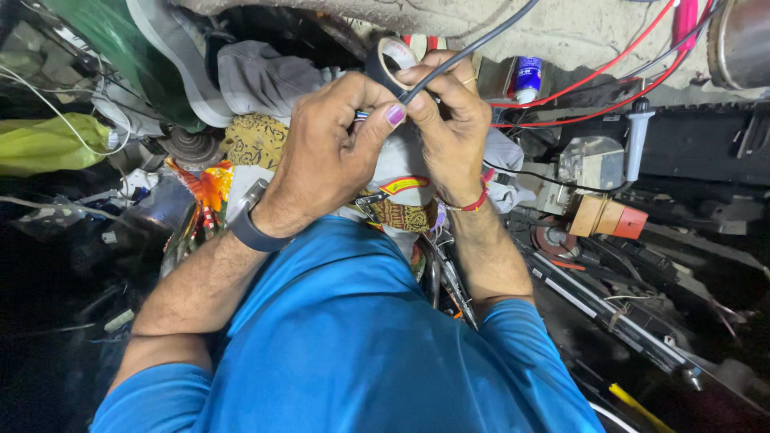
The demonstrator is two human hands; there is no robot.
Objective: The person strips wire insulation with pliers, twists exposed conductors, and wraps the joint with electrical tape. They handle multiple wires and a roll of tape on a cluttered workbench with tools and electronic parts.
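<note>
Both my hands are raised together in the middle of the head view. My left hand (pixel 333 148), a dark watch (pixel 247 220) on its wrist, pinches a thin black cable (pixel 473 40) between thumb and fingers; the thumbnail is stained purple. My right hand (pixel 449 132), with a ring and a red thread at the wrist, presses against it from the right and holds a roll of black tape (pixel 391 60) at its fingertips, right where the cable enters the grip. The cable runs up and right out of view. My blue shirt (pixel 345 345) fills the bottom.
Red wires (pixel 593 76) cross the upper right beside a small blue-and-white bottle (pixel 526 78). A grey cloth (pixel 265 76) and patterned fabric lie behind my hands. A yellow-green bag (pixel 48 143) sits left; an orange block (pixel 611 216) and dark metal parts sit right.
</note>
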